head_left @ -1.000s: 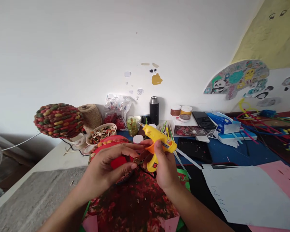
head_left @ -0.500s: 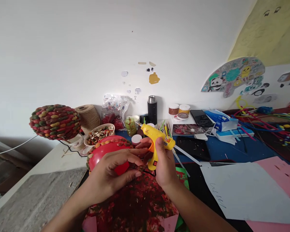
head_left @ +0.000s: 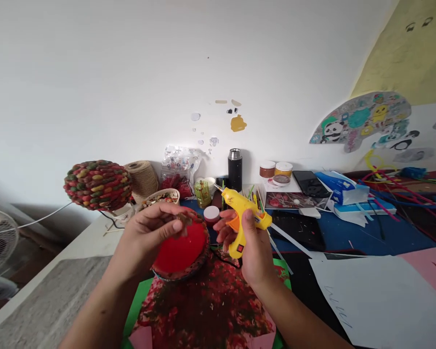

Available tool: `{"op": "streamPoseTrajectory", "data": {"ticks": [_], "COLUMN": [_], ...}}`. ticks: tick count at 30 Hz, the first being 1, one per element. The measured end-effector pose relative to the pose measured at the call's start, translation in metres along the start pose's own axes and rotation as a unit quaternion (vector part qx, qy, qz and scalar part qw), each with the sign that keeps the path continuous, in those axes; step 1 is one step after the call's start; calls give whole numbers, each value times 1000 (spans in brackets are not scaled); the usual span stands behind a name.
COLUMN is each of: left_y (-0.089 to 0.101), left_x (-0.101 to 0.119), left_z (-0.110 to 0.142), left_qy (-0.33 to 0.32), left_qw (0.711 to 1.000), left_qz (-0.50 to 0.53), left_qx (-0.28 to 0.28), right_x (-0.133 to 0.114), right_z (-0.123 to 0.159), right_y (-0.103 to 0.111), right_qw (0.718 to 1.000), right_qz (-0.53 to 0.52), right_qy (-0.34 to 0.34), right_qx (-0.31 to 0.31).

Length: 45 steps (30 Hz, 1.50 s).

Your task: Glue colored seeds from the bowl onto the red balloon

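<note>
My right hand (head_left: 257, 257) is closed around a yellow hot glue gun (head_left: 244, 206), its nozzle pointing up and left and a clear glue stick leaving its back. Between the thumb and fingertips of my left hand (head_left: 141, 235) is a small brownish-green piece (head_left: 183, 219), like a painted nutshell. Just beyond that hand lies a round red thing (head_left: 181, 249), smooth in the middle, with shell-like pieces around its rim. It is partly hidden by the hand. A paint-stained sheet (head_left: 210, 300) lies beneath.
Left stands a ball (head_left: 97, 185) covered in red, green and yellow pieces, beside a twine roll (head_left: 142, 179). Behind are a bowl of pieces (head_left: 163, 196), a paint jar (head_left: 202, 194) and a black flask (head_left: 235, 169). White paper (head_left: 378, 291) lies right.
My left hand has drawn back and lifted from beside the glue gun, now showing the pinched piece. The red round thing is more exposed and appears shifted. The whole view has moved slightly left.
</note>
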State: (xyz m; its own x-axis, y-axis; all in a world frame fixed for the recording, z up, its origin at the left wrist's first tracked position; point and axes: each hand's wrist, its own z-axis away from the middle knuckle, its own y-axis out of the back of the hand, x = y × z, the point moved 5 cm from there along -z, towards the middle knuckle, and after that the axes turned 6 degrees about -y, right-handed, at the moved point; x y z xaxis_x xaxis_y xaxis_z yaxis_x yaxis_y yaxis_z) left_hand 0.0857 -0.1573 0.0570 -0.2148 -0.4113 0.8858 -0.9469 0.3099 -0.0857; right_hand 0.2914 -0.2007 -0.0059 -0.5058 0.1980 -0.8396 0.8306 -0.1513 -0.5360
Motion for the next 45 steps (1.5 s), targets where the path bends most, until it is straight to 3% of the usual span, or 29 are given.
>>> {"op": "streamPoseTrajectory", "data": {"ticks": [2,6,24,45], "left_y": [10,15,28,27], "left_x": [-4,-7,-9,-8], "left_z": [-6,-11,-4,0], "left_qy": [0,8,-14,-30], "left_qw": [997,994,990,987], "left_qz": [28,47,-53,-123], "left_qx": [68,98,128,103], "right_x": [1,4,13,22], "right_z": [4,13,23,21], "right_y": [-3,-9,-7,-3], "right_qw": [1000,997,983,986], "right_qz": [12,56,168,161], "right_qy": [-7,-10,15,12], "right_qx": [-18,-57,-72,-39]}}
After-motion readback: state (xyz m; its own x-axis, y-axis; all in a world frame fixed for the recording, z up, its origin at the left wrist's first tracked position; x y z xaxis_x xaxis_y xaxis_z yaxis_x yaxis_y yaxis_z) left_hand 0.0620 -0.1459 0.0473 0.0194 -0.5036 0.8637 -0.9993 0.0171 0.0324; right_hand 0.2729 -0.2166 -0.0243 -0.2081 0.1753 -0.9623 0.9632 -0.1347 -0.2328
